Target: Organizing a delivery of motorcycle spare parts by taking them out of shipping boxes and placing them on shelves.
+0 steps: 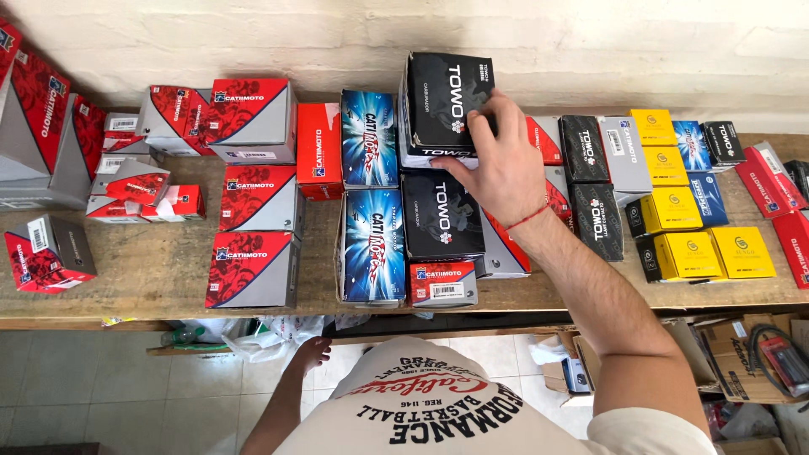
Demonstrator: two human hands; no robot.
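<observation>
Our right hand (503,173) grips the top black box (445,105), stacked at the far middle of the wooden bench (160,270) among blue boxes (371,194). Our left hand (310,352) hangs below the near edge, loosely curled, holding nothing.

My right hand (506,168) grips a black box (447,101) stacked on another black box (440,215). Left of the grip I see blue boxes (369,139), then red-grey boxes (253,118); right, yellow boxes (674,211), perhaps cardboard.

Glossy cardboard black box (447,101) (printed sheen); rough matt wood shelf (152,274); whitewashed rough wall (590,50).
</observation>
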